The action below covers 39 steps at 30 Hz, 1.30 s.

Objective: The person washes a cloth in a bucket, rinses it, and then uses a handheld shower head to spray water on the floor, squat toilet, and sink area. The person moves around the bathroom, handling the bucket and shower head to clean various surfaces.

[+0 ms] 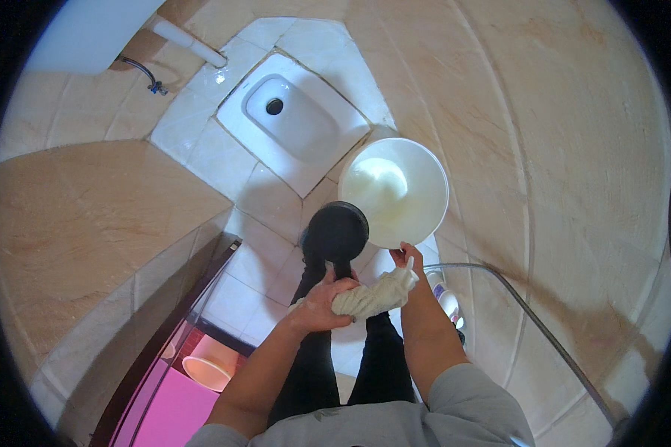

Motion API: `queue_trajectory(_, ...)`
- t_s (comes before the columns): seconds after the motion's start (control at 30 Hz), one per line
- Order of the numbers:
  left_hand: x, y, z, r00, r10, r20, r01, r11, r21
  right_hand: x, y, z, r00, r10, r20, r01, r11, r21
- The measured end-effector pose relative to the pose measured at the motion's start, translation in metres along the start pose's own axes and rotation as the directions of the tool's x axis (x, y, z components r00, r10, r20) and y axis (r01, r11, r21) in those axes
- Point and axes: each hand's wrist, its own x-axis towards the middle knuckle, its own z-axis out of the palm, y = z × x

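My left hand [326, 298] is closed round the handle of a black, round dipper-like thing [337, 232], whose dark disc hangs left of the bucket. A cream cloth [373, 298] is bunched against the same hand and stretches across to my right wrist. Fingers of my right hand [407, 257] are closed at the near rim of a large white bucket [438, 216]; the thumb side is partly hidden. Cloudy, pale liquid lies in the bucket, with a bright reflection on it.
Beyond the bucket, a white squat toilet [328, 138] is set in the tiled floor. A grey hose [529, 316] curves along the right. White containers [446, 302] stand beside my right arm. Lower left are an orange basin [207, 372] and a pink surface [164, 410]. A pipe [186, 41] descends upper left.
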Motion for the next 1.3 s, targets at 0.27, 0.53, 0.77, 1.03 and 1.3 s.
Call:
queue_trajectory(0.27,0.000,0.001,0.016,0.997,0.054,-0.059,-0.050,0.996,0.069,-0.008,-0.019,0.006,0.990,0.085,-0.111,-0.094,0.993,-0.077)
queue_trajectory(0.53,-0.002,-0.010,0.042,0.990,-0.118,-0.071,0.110,0.988,-0.105,-0.008,-0.024,-0.029,0.993,-0.027,-0.111,-0.016,0.932,-0.363)
queue_trajectory(0.77,0.023,-0.010,0.057,0.937,-0.296,-0.185,0.239,0.931,-0.276,-0.179,-0.045,0.012,0.914,0.125,0.387,0.176,0.736,-0.653)
queue_trajectory(1.03,0.039,0.007,0.086,0.898,-0.423,-0.123,0.170,0.590,-0.789,-0.254,-0.061,0.044,0.980,-0.075,0.183,0.189,0.636,-0.748)
queue_trajectory(1.3,0.037,-0.003,0.093,0.821,-0.568,-0.059,0.058,0.186,-0.981,-0.273,-0.106,0.016,0.951,-0.179,0.252,0.283,0.833,-0.476)
